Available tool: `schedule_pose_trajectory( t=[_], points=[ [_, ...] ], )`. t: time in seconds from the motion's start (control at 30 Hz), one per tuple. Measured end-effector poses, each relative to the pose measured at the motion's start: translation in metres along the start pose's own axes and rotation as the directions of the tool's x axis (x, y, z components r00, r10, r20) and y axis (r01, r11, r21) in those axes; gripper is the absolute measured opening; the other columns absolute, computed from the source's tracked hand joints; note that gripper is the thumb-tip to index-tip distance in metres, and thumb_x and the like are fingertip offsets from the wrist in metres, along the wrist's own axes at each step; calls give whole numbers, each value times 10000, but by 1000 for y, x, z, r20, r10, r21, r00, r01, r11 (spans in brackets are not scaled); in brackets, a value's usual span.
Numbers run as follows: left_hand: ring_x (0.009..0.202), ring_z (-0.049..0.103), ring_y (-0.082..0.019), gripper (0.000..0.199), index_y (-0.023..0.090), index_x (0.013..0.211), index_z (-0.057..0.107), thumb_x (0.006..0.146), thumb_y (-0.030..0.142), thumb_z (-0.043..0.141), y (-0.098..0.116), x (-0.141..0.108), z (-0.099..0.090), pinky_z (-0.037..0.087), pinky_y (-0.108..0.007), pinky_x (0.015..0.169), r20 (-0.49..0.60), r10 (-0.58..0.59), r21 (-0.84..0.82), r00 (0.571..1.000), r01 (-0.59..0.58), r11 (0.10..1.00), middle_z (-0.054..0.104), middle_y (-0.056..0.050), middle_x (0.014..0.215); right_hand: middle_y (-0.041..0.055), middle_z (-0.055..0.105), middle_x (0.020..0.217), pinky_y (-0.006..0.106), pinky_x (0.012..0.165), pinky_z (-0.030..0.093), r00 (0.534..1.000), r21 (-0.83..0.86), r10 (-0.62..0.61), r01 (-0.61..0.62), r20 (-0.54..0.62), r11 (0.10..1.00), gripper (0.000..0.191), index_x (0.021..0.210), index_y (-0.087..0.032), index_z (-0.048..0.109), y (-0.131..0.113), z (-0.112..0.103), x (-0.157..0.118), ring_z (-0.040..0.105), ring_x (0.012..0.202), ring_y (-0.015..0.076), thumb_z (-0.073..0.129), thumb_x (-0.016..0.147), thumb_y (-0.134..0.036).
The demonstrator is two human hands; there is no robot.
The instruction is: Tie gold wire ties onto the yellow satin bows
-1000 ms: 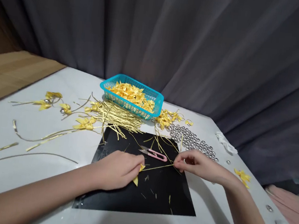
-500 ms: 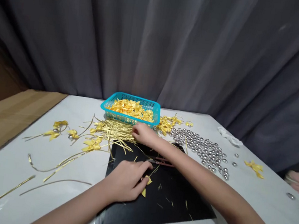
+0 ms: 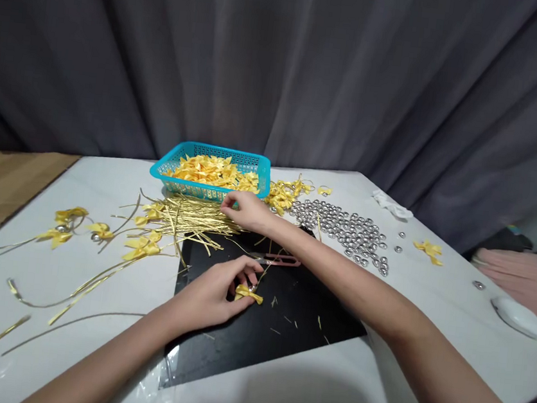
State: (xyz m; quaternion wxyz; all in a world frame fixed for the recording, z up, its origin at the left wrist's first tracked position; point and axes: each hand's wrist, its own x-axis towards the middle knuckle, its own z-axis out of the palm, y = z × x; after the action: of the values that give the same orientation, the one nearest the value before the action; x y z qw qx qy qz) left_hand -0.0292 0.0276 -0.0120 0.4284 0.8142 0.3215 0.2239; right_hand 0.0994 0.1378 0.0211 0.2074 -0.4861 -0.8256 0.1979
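Observation:
My left hand (image 3: 227, 285) is closed over the black mat, thumb and fingers round a yellow ribbon bow (image 3: 249, 295). A silver bead shows at the bow's middle, and a thin gold tie rises from it. My right hand (image 3: 245, 209) reaches across to the pile of gold twist ties (image 3: 194, 214) in front of the basket. Its thumb and fingers are pinched at the right end of that pile; what is between them, if anything, I cannot make out. Pink-handled snips (image 3: 284, 261) lie on the black mat (image 3: 213, 350), partly behind my left hand's fingertips.
A blue basket (image 3: 158, 169) of yellow bows stands at the back. Silver beads (image 3: 347, 230) spread to the right, near more bows (image 3: 281, 196). Finished-looking bows with ties (image 3: 142, 246) lie left. A white cloth (image 3: 391, 204) and white oval object (image 3: 520, 317) are at right.
The view has shifted, so the table sits further left and higher. My left hand has turned the bow, showing its bead. The right hand stays by the gold ties, its fingers slightly rearranged.

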Motion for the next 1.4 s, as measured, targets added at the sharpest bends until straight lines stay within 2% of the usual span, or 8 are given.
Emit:
schedule_pose_trajectory(
  t=[0.17,0.4,0.63,0.8,0.97,1.07,1.27,1.4],
  points=[
    [753,595,-164,209,167,938,650,741,229,614,0,3,-4,455,-241,627,-11,-90,-117,996,88,989,676,-66,893,6,583,778,202,651,362,1000,118,0,1,-14,993,197,1010,-110,551,-1,2,-1,484,660,90,477,828,-91],
    [488,464,-100,236,149,832,721,691,336,696,-4,5,-4,330,-211,475,28,-249,-323,968,244,914,609,1,579,26,628,739,214,670,404,998,281,31,-45,54,959,207,866,-97,602,1,6,-1,558,695,96,419,802,-24],
    [646,569,-130,164,155,848,701,729,261,665,1,7,-13,439,-228,629,23,-249,-522,968,224,823,654,-19,688,78,666,927,205,661,429,999,409,24,-4,-45,913,119,912,-112,582,-4,-14,-22,597,829,114,533,830,-183],
    [604,529,-85,94,143,655,617,728,124,562,-1,5,-18,455,-189,601,17,-262,-827,965,161,539,620,-25,797,64,657,973,212,542,404,960,492,86,58,-265,869,234,1000,-144,550,-6,-29,-74,566,684,99,605,789,-226],
    [641,520,-98,213,149,493,444,683,72,500,6,2,-16,478,-184,572,53,-321,-965,946,132,228,548,-31,805,46,633,818,289,626,429,811,19,-43,67,-583,998,96,810,-191,616,-4,-31,-120,544,692,144,554,850,-253],
    [782,563,-137,241,148,452,430,668,58,488,10,0,-13,506,-203,671,71,-322,-974,944,135,181,536,-43,822,70,618,915,372,823,410,803,-147,-176,111,-569,983,104,835,-207,563,-10,-30,-136,539,920,205,474,888,-210],
    [926,544,-146,282,156,415,454,666,27,459,9,-1,-11,459,-206,864,33,-306,-977,951,95,189,544,-48,828,-57,356,576,220,513,308,947,315,120,-21,-298,949,139,837,-203,422,-26,-8,-152,350,486,78,345,940,-255],
    [918,532,-139,266,162,424,476,657,36,460,9,-1,-9,455,-188,836,21,-318,-979,948,84,186,573,-50,857,-91,226,531,208,478,229,964,447,176,-70,-199,892,123,839,-190,475,-31,6,-150,225,462,61,528,842,-300]
  ],
)
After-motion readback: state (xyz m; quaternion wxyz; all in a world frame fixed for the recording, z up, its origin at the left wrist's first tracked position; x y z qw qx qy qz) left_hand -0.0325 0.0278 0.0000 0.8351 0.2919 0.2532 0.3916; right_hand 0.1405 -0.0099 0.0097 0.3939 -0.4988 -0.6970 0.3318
